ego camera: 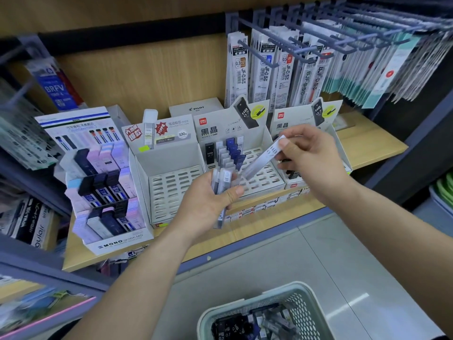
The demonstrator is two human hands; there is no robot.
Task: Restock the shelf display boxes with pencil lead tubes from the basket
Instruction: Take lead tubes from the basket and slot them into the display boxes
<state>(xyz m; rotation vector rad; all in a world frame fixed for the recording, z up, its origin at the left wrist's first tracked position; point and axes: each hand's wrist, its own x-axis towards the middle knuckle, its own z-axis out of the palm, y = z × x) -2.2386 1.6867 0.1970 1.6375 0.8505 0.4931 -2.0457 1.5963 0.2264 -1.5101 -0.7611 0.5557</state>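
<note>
My left hand [208, 204] grips a bundle of clear pencil lead tubes [221, 185] in front of the shelf. My right hand [311, 158] pinches one long clear lead tube [263, 159] by its top end, tilted over the middle display box [263, 179], which holds a few black, white and blue tubes at its back left. Left of it stands an empty slotted display box [171, 190]. A third box [340, 148] sits partly behind my right hand. The pale green basket [263, 315] with more tubes is on the floor at the bottom.
A tiered MONO display [107, 192] full of lead cases stands at the left of the wooden shelf [375, 143]. Refill packs hang from hooks [318, 52] above right. A Pilot box [196, 109] sits at the back. More racks stand at far left.
</note>
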